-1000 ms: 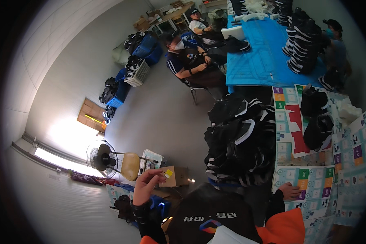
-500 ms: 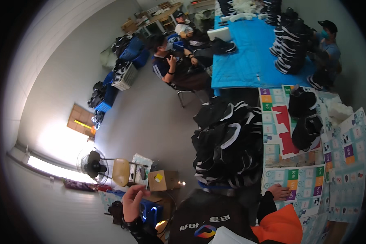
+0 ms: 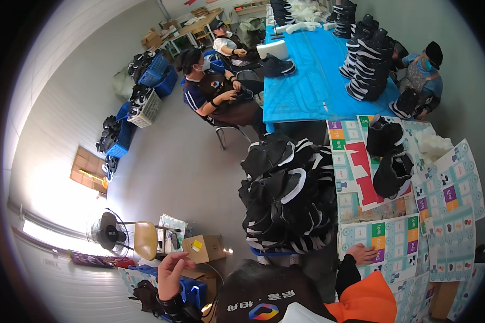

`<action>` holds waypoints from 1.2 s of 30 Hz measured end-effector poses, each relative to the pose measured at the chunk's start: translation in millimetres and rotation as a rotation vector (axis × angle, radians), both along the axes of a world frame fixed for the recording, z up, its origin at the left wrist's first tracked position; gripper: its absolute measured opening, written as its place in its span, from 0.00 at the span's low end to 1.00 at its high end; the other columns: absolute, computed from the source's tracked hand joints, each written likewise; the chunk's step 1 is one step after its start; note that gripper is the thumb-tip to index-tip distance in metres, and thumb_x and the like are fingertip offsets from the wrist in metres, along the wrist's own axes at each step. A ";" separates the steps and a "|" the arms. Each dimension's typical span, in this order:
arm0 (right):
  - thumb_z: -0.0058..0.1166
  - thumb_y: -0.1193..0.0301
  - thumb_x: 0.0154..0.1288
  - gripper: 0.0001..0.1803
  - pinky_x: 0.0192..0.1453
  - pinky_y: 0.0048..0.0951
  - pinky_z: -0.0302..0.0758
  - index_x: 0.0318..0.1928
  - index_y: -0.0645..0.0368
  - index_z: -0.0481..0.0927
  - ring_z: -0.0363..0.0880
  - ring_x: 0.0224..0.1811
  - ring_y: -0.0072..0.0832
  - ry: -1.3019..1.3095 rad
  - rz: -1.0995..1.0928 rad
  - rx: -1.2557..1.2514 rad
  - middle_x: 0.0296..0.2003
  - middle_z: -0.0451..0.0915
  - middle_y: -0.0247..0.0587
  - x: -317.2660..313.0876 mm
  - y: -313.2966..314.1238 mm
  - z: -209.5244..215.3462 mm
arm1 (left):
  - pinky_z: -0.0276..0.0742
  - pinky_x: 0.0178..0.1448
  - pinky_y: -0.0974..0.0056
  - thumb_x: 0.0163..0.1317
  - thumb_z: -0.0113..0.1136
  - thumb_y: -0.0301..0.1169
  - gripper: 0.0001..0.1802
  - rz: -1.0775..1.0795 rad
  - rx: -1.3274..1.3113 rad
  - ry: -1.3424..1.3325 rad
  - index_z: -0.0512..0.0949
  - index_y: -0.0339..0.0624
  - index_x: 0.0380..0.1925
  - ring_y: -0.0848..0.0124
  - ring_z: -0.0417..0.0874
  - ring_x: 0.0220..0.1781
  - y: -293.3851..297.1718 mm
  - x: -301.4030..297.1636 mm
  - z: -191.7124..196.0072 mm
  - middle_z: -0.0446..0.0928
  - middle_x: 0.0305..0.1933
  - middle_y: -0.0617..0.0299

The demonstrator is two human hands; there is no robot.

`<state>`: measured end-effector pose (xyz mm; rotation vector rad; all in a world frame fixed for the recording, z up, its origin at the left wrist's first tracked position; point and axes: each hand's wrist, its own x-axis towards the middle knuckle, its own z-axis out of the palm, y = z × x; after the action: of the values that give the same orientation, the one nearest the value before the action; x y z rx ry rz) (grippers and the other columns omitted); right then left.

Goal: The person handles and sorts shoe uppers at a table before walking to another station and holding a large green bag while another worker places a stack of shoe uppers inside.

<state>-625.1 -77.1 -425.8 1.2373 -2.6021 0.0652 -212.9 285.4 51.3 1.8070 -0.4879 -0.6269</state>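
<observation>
Hanging in the air left of the big pile of black-and-white caps (image 3: 288,196), the left hand (image 3: 171,274) holds nothing, its grip loosely curled. A blind swing could knock the cardboard box (image 3: 203,247) or the yellow chair (image 3: 145,239) with the fan (image 3: 108,234) beside it. Right of the pile, the right hand (image 3: 361,253) lies flat and empty on the desk (image 3: 447,237); bumped, the overhanging caps may slide off.

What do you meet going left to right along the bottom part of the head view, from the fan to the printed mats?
Floor fan → tan chair → left hand, raised and empty → cardboard box → heap of black caps → right hand resting on the printed mats.
</observation>
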 end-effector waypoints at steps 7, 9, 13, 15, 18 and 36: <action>0.47 0.58 0.68 0.35 0.75 0.59 0.55 0.72 0.60 0.60 0.50 0.80 0.45 -0.033 -0.009 0.031 0.75 0.57 0.53 -4.5 -1.4 -3.6 | 0.77 0.52 0.66 0.75 0.52 0.29 0.13 -0.031 -0.001 0.015 0.77 0.35 0.53 0.71 0.84 0.42 0.9 22.9 -7.2 0.84 0.39 0.58; 0.50 0.59 0.66 0.35 0.74 0.60 0.56 0.71 0.60 0.62 0.51 0.80 0.46 -0.110 -0.031 0.070 0.74 0.58 0.53 -9.7 -10.6 -1.0 | 0.78 0.53 0.66 0.75 0.52 0.29 0.13 -0.051 -0.003 0.025 0.77 0.35 0.53 0.71 0.84 0.42 7.6 33.3 -9.3 0.84 0.40 0.58; 0.60 0.62 0.59 0.31 0.71 0.59 0.61 0.62 0.58 0.74 0.59 0.75 0.49 -0.349 -0.039 0.139 0.69 0.65 0.53 -4.8 -16.0 26.8 | 0.79 0.54 0.65 0.74 0.53 0.28 0.13 -0.018 -0.083 0.046 0.77 0.33 0.53 0.69 0.85 0.42 23.4 64.8 -21.8 0.84 0.40 0.56; 0.61 0.63 0.57 0.28 0.71 0.56 0.63 0.59 0.58 0.77 0.61 0.73 0.50 -0.358 0.053 0.047 0.67 0.67 0.54 -3.2 -16.8 34.7 | 0.79 0.54 0.65 0.73 0.55 0.27 0.13 -0.004 -0.132 0.062 0.77 0.31 0.52 0.68 0.86 0.42 31.1 87.2 -29.0 0.85 0.39 0.55; 0.62 0.69 0.56 0.19 0.71 0.50 0.65 0.49 0.58 0.82 0.66 0.68 0.52 -0.335 0.214 -0.203 0.62 0.72 0.54 26.8 -12.6 47.9 | 0.80 0.54 0.65 0.73 0.55 0.27 0.13 -0.036 -0.146 0.081 0.77 0.31 0.52 0.69 0.86 0.42 44.1 129.0 -36.4 0.85 0.39 0.55; 0.55 0.81 0.59 0.08 0.70 0.50 0.64 0.40 0.59 0.79 0.66 0.69 0.53 -0.757 1.237 -0.552 0.57 0.74 0.50 527.2 126.3 315.6 | 0.79 0.49 0.66 0.75 0.54 0.29 0.11 0.047 -0.308 0.215 0.79 0.34 0.49 0.71 0.84 0.38 175.0 397.8 -71.2 0.83 0.37 0.58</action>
<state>-97.9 49.2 -110.2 2.6023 -1.4984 1.5561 184.9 460.4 -19.9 1.4379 -0.3724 -0.6660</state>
